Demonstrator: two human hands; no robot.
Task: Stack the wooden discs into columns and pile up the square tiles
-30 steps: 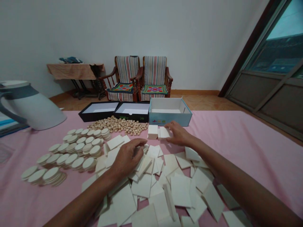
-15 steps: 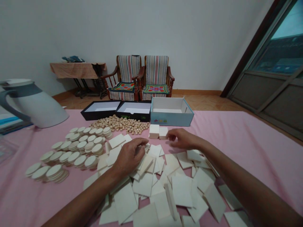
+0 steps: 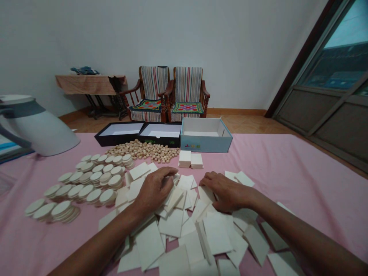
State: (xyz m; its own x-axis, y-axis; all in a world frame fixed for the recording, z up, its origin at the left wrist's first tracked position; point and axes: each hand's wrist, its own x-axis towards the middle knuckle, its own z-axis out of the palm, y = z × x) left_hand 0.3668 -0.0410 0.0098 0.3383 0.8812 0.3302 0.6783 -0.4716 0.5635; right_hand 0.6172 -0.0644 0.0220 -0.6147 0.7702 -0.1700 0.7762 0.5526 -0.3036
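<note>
Many thin, pale square tiles (image 3: 217, 234) lie in a loose, overlapping heap in front of me. Over the heap's left part is my left hand (image 3: 156, 188), fingers curled and thumb bent in; whatever is under its fingertips is hidden. My right hand (image 3: 225, 191) reaches down into the heap's far right part, its fingers and thumb closed over the edges of a square tile (image 3: 206, 194). Just beyond the hands stand two neat stacks of square tiles (image 3: 184, 158), side by side, the left one slightly taller.
Stacks of pale round discs (image 3: 96, 196) stand in rows at left. Behind them lies a pile of small wooden beads (image 3: 140, 150). A light blue box (image 3: 205, 145) and two black box trays (image 3: 160, 141) line the far edge. A grey-white jug (image 3: 51, 132) stands far left on the pink cloth (image 3: 287, 168).
My right hand has moved from beside the small stacks back toward me and down onto the loose tiles, closing on one. My left hand has stayed nearly still. The view has shifted slightly.
</note>
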